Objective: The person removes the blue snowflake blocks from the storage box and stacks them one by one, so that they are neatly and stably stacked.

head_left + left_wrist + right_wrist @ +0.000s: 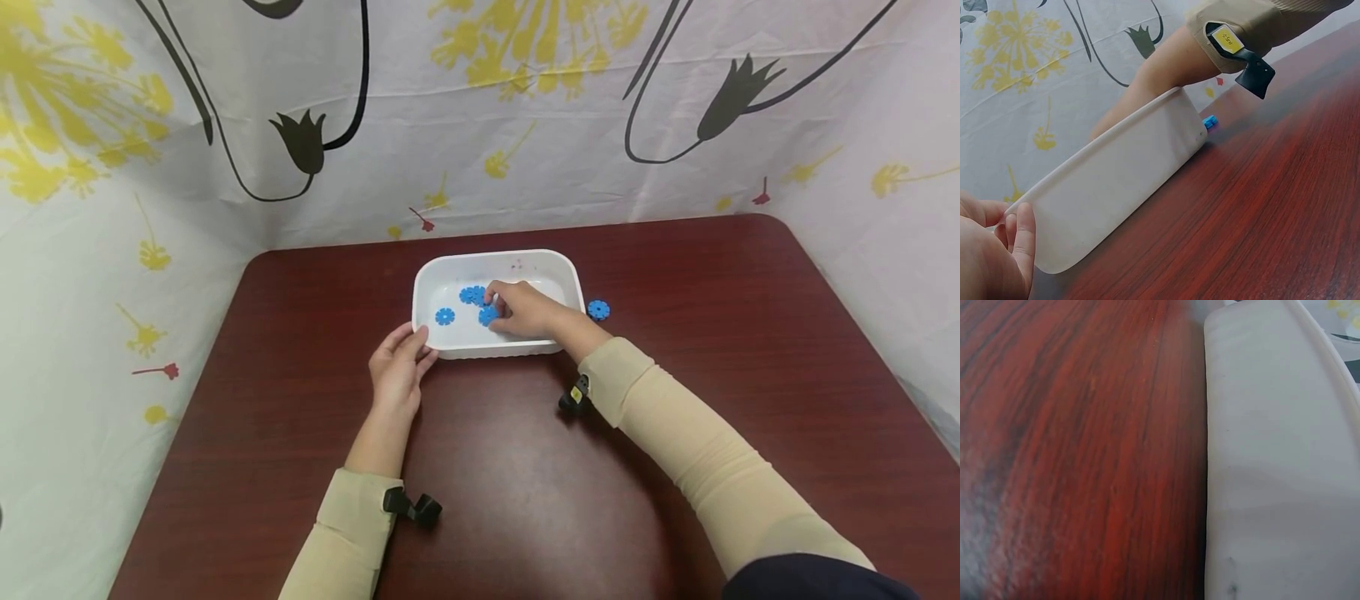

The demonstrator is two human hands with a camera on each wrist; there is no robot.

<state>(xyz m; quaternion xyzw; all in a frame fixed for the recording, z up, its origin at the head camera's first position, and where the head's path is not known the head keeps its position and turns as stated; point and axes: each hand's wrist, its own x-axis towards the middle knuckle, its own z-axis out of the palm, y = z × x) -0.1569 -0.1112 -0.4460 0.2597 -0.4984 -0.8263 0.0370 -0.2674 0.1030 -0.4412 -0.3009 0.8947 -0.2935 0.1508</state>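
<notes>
A white plastic tray point(495, 351) stands on the table with several blue snowflake building discs point(445, 317) inside. At its near left corner my left hand point(397, 367) grips the rim, thumb over the edge and fingers along the outer wall; the left wrist view shows this hand point(997, 250) on the tray wall point(1116, 181) too. My right hand point(528, 310) reaches over the near wall into the tray. Its thumb and curled fingers are around a blue disc point(487, 316), close over the tray floor. In the right wrist view only the tray's outer wall point(1272, 450) and the table show, the hand being hidden.
One more blue disc point(598, 310) lies on the dark red wooden table point(495, 467), just right of the tray. A patterned white cloth point(480, 167) hangs behind the table and along both sides. Black wrist cameras point(573, 398) are strapped to both sleeves.
</notes>
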